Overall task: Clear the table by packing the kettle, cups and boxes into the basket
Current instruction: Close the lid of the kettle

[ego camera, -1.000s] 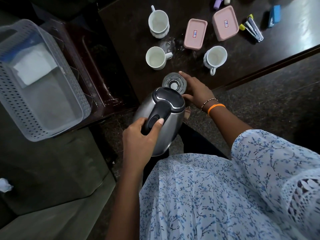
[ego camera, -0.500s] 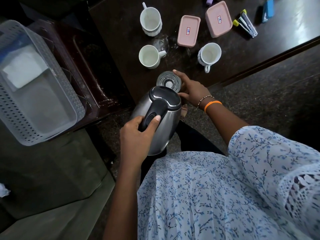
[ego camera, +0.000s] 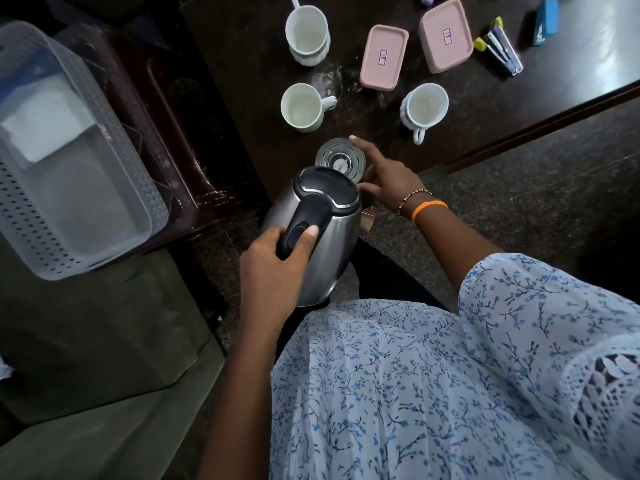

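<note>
Steel kettle (ego camera: 311,233) gripped by left hand (ego camera: 273,265), right hand (ego camera: 388,181) curled round kettle base (ego camera: 341,159), cups (ego camera: 303,107) beyond.

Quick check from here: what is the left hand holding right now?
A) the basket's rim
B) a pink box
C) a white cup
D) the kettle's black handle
D: the left hand is curled round the black handle of the steel kettle, thumb on top, while the right hand grips the clear glass.

Dim indoor scene with window glare on the dark table (ego camera: 588,46) at upper right; wide-angle bending at edges.
</note>
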`<state>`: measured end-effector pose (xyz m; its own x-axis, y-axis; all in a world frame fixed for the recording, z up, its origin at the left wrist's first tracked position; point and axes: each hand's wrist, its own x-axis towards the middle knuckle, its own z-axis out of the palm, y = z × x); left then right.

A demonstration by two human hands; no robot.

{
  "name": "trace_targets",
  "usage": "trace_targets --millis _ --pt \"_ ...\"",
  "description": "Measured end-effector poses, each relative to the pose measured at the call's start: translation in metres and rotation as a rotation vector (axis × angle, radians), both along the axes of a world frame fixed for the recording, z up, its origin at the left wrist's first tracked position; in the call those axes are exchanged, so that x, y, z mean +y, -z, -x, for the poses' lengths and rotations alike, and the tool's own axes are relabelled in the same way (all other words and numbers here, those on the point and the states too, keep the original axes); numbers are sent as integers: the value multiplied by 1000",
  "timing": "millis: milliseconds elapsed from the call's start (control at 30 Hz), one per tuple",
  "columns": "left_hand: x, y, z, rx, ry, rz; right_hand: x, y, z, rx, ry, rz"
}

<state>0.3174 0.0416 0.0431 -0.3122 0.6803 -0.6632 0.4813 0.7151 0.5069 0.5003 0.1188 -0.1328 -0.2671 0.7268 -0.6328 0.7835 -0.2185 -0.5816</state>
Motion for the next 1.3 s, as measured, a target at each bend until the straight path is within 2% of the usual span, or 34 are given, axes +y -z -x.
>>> trace_targets --millis 400,667,1300 --pt "2 5 3 61 92 -18 -1 -1 0 20 30 16" --pt "2 7 2 71 83 -21 3 -2 3 34 57 29" --pt "12 8 -2 215 185 -16 0 -1 3 65 78 42"
